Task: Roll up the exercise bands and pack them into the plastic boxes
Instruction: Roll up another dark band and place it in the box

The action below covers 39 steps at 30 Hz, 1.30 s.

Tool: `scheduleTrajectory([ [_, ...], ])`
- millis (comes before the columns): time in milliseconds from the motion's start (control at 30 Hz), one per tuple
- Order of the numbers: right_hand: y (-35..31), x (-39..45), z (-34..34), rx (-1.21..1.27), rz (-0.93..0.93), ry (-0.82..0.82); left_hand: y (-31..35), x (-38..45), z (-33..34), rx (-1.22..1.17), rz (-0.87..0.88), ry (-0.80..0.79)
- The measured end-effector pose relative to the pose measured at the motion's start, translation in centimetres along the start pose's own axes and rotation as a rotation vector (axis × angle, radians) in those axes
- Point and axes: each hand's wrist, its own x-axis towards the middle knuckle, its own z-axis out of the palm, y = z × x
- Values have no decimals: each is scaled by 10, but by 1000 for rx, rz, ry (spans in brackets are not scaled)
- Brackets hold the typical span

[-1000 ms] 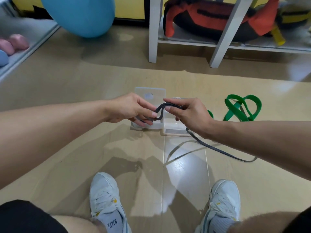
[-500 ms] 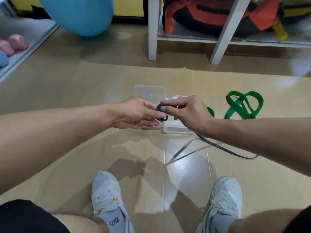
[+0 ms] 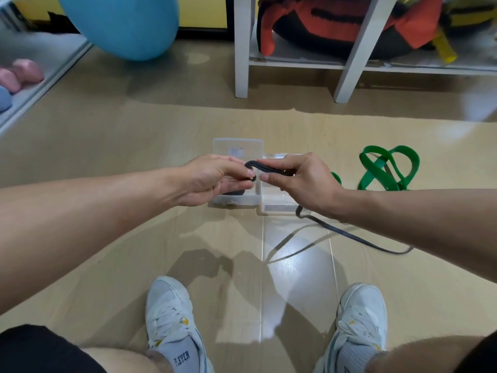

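The wooden floor [image 3: 113, 162] fills the view. Taking the two clear plastic boxes [image 3: 238, 204] at its middle as the landmark: beyond them stands a white shelf frame [image 3: 241, 49] holding a red and black bag [image 3: 336, 25], and beyond them to the left rests a blue exercise ball [image 3: 121, 22]. Far left of the boxes, pink weights [image 3: 22, 76] lie on a grey ledge. On the near side of the boxes are two white shoes [image 3: 172, 319]. To the right of the boxes a green band [image 3: 387, 168] lies in loose loops on the floor.

Just above the boxes, the left hand [image 3: 215, 179] and right hand [image 3: 304, 179] meet over the black band [image 3: 265, 169]. The left thumb and fingertips pinch its folded end; the right thumb and curled fingers grip it just beside. The rest of the black band hangs below the right wrist and trails on the floor to the right of the boxes.
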Motion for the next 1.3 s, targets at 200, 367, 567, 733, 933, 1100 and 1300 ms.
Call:
scheduleTrajectory([
  [200,-1,2,-1,-182,-88,78,7,0,-4,-45,3,9],
  [367,-3,-4,8,-47,-66,71,12,0,-5,-110,38,-12],
  [567,-4,-2,14,289,55,110,2,-6,-2,-130,38,-45],
  [733,-9,-3,15,373,91,148,-3,-6,1,-231,13,-39],
  [933,-11,-6,6,176,44,145,0,-5,4,-223,-58,-113],
  [1100,-16,-2,-1,-110,-68,76,4,-1,-1,-65,-159,-132],
  [1300,-23,-6,-1,-332,-143,-4,2,-4,2,239,-128,-133],
])
